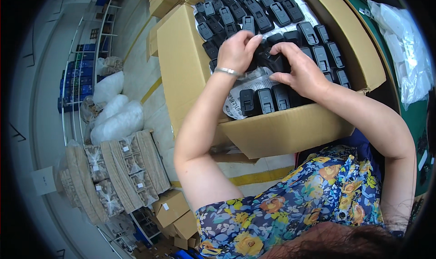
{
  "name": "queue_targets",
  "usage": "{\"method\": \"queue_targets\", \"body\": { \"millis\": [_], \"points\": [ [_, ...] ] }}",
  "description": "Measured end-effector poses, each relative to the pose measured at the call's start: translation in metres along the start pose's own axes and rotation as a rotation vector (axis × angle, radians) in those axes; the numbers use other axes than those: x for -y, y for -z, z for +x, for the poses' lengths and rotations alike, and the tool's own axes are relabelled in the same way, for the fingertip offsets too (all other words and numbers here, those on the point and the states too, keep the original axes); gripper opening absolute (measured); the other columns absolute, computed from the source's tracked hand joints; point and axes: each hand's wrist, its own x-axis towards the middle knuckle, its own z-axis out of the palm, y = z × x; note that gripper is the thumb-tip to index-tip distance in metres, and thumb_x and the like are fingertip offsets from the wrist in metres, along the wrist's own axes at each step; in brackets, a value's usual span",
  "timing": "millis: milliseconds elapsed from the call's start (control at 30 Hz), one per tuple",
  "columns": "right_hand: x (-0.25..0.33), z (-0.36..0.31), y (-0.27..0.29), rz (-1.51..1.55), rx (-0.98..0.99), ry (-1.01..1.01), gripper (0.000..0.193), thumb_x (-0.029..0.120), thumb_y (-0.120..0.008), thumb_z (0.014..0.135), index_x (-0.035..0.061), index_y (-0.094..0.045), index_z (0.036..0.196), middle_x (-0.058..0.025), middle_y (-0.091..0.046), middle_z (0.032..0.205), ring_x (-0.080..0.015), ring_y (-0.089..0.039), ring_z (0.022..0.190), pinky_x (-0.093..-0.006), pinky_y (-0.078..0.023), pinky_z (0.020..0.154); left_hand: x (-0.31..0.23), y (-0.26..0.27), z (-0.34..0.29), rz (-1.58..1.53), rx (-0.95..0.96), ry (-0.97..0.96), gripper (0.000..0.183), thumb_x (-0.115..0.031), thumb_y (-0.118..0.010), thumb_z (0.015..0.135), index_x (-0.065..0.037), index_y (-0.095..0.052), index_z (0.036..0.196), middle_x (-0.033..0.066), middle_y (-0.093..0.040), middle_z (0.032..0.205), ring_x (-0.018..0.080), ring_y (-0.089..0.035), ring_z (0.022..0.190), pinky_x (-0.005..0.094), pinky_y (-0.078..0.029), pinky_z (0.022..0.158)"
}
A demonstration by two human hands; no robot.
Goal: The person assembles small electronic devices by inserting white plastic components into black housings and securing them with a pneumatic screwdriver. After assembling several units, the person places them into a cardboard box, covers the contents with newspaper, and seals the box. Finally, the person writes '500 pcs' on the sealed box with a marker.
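An open cardboard box [281, 136] holds rows of black plastic housings [320, 54], each with a raised grey latch-like piece on top. Over the middle of the box my right hand [302, 70] curls its thumb and fingers around a dark plastic housing [271, 61]. My left hand [237, 52], with a bracelet at the wrist, is closed just left of that housing. Its fingers are bent and partly hidden, and what they hold cannot be made out. Printed paper [254, 83] lies under the hands, among the housings. Several more housings [265, 100] stand along the near wall.
Clear plastic bags [399, 45] lie on a green surface [420, 123] at right. Other cartons [168, 0] stand behind the box. On the left are a rack with blue bins [79, 84], white wrapped bundles [120, 120] and stacked cardboard trays [120, 172].
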Motion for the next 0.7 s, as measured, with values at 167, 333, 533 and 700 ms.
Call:
{"method": "queue_targets", "body": {
  "millis": [167, 333, 533, 700],
  "points": [
    [-0.001, 0.006, -0.013, 0.005, 0.013, 0.134, 0.051, 0.011, -0.072, 0.064, 0.0057, -0.041, 0.104, -0.0160, -0.045, 0.105, -0.0366, -0.048, 0.099, -0.0394, -0.043, 0.083, -0.007, -0.009, -0.048, -1.173, 0.346, 0.332, 0.038, -0.028, -0.044, 0.092, -0.002, -0.040, 0.119, 0.0094, -0.052, 0.097, 0.0179, -0.060, 0.083, 0.0288, -0.054, 0.071],
    [-0.001, -0.001, -0.007, 0.008, 0.075, 0.030, 0.058, 0.007, -0.067, 0.070, 0.0036, -0.036, 0.119, -0.0170, -0.048, 0.110, -0.0355, -0.049, 0.100, -0.0392, -0.041, 0.086, 0.014, -0.014, -0.056, -0.948, 0.274, 0.419, 0.039, -0.013, -0.055, 0.086, -0.004, -0.041, 0.121, 0.0058, -0.051, 0.100, 0.0167, -0.058, 0.086, 0.0296, -0.053, 0.072],
    [-0.036, -0.024, 0.044, -0.348, 0.050, 0.175, 0.025, 0.005, -0.063, 0.070, 0.0018, -0.057, 0.094, -0.0135, -0.057, 0.092, -0.0321, -0.051, 0.094, -0.0394, -0.042, 0.082, 0.030, -0.032, -0.044, -0.179, 0.259, 0.107, 0.038, -0.018, -0.063, 0.080, -0.007, -0.050, 0.114, 0.0068, -0.056, 0.081, 0.0156, -0.056, 0.076, 0.0283, -0.047, 0.067],
    [0.004, -0.100, 0.079, -0.176, -0.024, 0.210, 0.023, 0.010, -0.064, 0.071, 0.0043, -0.056, 0.092, -0.0102, -0.055, 0.090, -0.0283, -0.051, 0.093, -0.0376, -0.042, 0.082, 0.036, -0.035, -0.065, 0.184, 0.077, -0.192, 0.038, -0.018, -0.061, 0.079, -0.012, -0.054, 0.117, 0.0145, -0.055, 0.096, 0.0291, -0.052, 0.089, 0.0347, -0.042, 0.080]
  ]
}}
